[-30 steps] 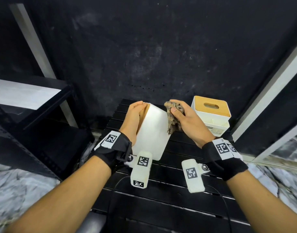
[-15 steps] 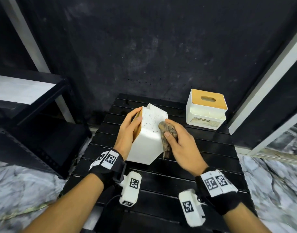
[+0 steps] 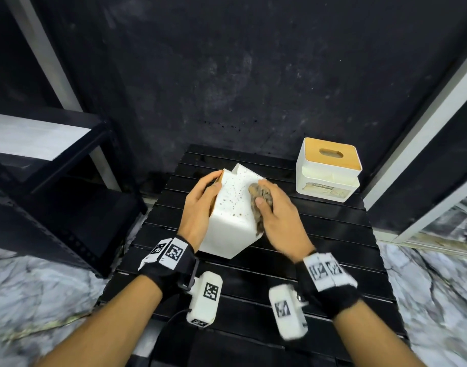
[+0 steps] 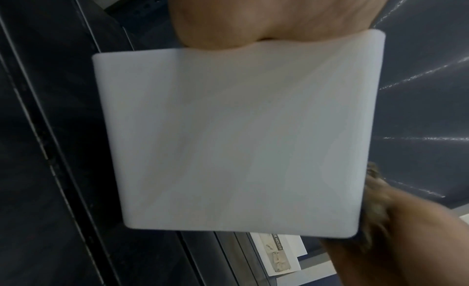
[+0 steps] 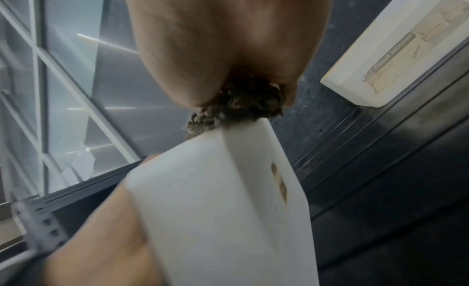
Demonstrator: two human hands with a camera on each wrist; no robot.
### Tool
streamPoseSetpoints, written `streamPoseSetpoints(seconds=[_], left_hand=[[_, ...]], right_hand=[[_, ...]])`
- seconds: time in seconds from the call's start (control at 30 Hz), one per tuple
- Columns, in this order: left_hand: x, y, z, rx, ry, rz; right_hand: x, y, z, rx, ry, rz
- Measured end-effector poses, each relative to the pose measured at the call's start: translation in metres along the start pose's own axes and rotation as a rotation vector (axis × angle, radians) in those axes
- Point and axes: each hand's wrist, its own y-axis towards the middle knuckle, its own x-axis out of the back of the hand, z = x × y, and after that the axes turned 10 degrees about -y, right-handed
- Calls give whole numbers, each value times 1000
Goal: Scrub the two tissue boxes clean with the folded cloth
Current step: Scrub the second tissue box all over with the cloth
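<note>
Two tissue boxes sit on the black slatted surface (image 3: 253, 287). We see the nearer box (image 3: 232, 207) tipped on its side near the middle, its speckled white face turned up. The left hand (image 3: 200, 205) grips its wooden-lidded end, fingers curled over the edge. The right hand (image 3: 277, 215) clutches the brown folded cloth (image 3: 261, 200) and presses it against the box's right edge. The second box (image 3: 329, 170) stands upright at the far right corner, well apart.
</note>
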Motion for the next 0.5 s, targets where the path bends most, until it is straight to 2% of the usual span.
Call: streamPoseSetpoints(seconds=[0.1, 0.2, 0.43, 0.5], left_hand=[[-2, 2, 1, -29, 29, -7], [-1, 3, 2, -46, 53, -14], [-2, 2, 4, -51, 62, -28], [-2, 2, 4, -50, 50, -31]], right_hand=[[5, 42, -6, -43, -21, -12], [4, 54, -7, -47, -27, -13], [-5, -29, -3, 47, 6, -30], [-4, -36, -3, 71, 8, -18]])
